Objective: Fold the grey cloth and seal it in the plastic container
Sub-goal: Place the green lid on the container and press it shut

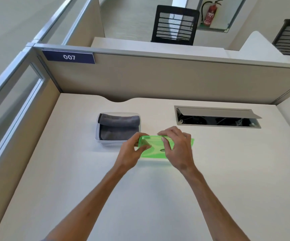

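The grey cloth (pixel 119 126) lies folded inside the clear plastic container (pixel 97 137), which stands open on the desk left of centre. A translucent green lid (pixel 155 150) is held just right of the container, tilted and slightly above the desk. My left hand (pixel 130 154) grips the lid's left end between thumb and fingers. My right hand (pixel 177 146) holds its right part, fingers curled over the far edge. The lid is apart from the container's rim.
An open cable hatch (pixel 217 117) is set into the desk at the back right. Beige partition walls (pixel 158 79) bound the desk at the back and left. A black mesh chair (pixel 174 25) stands beyond the partition.
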`<state>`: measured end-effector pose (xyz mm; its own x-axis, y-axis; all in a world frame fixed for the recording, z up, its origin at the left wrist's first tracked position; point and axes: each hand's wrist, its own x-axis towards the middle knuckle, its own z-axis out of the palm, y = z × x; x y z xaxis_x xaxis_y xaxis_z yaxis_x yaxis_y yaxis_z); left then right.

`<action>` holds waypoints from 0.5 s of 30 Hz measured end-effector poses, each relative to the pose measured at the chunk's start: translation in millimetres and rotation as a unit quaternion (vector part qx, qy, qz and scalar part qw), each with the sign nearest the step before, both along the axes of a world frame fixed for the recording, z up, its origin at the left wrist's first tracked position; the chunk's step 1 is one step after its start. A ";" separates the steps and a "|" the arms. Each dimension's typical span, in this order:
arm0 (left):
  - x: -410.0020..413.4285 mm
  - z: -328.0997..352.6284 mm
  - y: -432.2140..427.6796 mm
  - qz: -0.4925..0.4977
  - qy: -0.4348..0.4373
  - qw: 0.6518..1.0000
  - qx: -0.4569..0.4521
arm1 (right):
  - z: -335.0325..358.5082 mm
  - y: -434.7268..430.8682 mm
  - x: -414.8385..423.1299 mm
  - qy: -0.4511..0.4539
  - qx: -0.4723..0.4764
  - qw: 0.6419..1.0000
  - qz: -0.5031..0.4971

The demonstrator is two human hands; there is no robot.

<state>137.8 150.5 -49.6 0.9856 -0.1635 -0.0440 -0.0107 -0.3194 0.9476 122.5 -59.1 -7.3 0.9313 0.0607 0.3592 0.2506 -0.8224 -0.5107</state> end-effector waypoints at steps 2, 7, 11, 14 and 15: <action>3.4 7.4 8.4 0.014 0.047 0.996 -0.077 | 7.7 0.6 5.6 -0.018 0.030 0.999 -0.015; 6.9 16.9 41.8 0.064 0.094 0.980 -0.166 | 10.0 6.0 2.9 -0.023 0.160 0.973 -0.163; 13.4 23.6 72.7 0.136 0.105 0.962 -0.213 | -2.9 20.3 1.6 0.110 0.288 0.930 -0.202; 25.6 25.1 93.9 0.201 0.122 0.947 -0.217 | -7.7 42.1 12.0 0.168 0.307 0.925 -0.149; 30.7 24.6 100.2 0.219 0.128 0.943 -0.215 | -7.4 50.0 18.5 0.171 0.300 0.927 -0.146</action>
<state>168.4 250.7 -25.1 0.9293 0.1992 -0.3111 0.2787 0.1747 0.9443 141.1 -9.1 -14.7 0.9424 -0.3267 -0.0717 -0.1980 -0.3721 -0.9068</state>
